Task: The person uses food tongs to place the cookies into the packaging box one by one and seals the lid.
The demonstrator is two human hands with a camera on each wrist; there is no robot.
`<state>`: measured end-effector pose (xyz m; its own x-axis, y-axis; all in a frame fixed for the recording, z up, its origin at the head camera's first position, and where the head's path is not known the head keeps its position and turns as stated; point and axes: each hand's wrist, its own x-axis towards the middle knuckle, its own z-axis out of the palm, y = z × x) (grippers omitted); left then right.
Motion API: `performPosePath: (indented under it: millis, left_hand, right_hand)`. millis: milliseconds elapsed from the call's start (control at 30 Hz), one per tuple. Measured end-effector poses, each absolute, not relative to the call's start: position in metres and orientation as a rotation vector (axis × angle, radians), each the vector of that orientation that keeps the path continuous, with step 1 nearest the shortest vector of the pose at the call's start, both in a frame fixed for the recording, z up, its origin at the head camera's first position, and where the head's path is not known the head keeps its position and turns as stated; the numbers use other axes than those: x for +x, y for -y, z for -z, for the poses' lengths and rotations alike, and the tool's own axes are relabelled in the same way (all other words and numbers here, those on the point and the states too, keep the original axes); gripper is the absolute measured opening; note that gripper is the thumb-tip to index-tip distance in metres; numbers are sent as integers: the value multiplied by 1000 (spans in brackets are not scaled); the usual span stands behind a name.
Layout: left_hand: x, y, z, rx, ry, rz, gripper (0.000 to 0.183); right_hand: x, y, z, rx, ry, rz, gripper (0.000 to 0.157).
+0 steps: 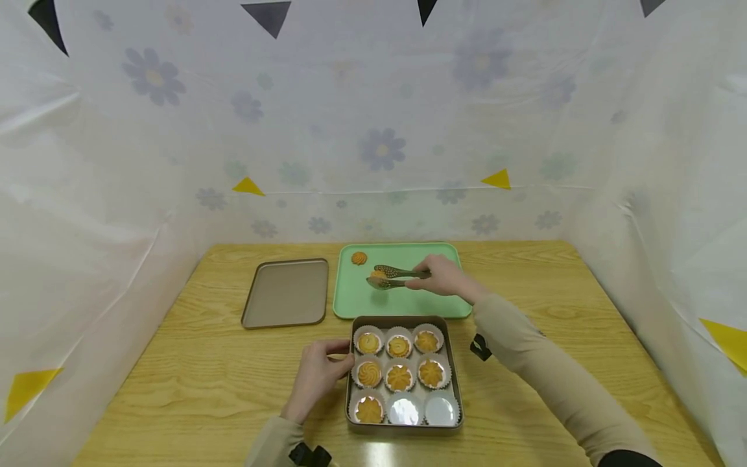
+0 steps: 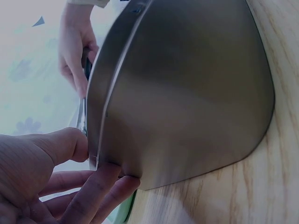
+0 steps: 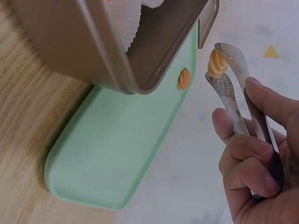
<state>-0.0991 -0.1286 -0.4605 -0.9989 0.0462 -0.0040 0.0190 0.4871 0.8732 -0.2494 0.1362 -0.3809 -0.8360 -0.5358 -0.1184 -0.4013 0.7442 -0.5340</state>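
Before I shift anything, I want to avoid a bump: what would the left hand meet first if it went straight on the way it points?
The tin of cookies. The left hand points at its side, and the fingertips seem to touch it, though exact contact is hard to judge.

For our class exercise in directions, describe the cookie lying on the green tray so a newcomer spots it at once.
On the wooden table, find the green tray beyond the deep brown pan. Near the tray's far left corner lies a swirled, golden cookie. It alone rests on the tray; others sit in paper cups or between tongs.
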Motion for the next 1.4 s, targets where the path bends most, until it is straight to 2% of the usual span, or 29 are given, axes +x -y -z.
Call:
performPosePath:
  millis: [1033,1400]
  left_hand:
    - [-100,128,460,84,-2674,-1590,36]
    - [-101,127,459,69,-2677,-1590,36]
  right_hand:
    - [-193,-213,391,-963,-2545,815,49]
    - [-177,-224,395,-1096,-2429,754,49]
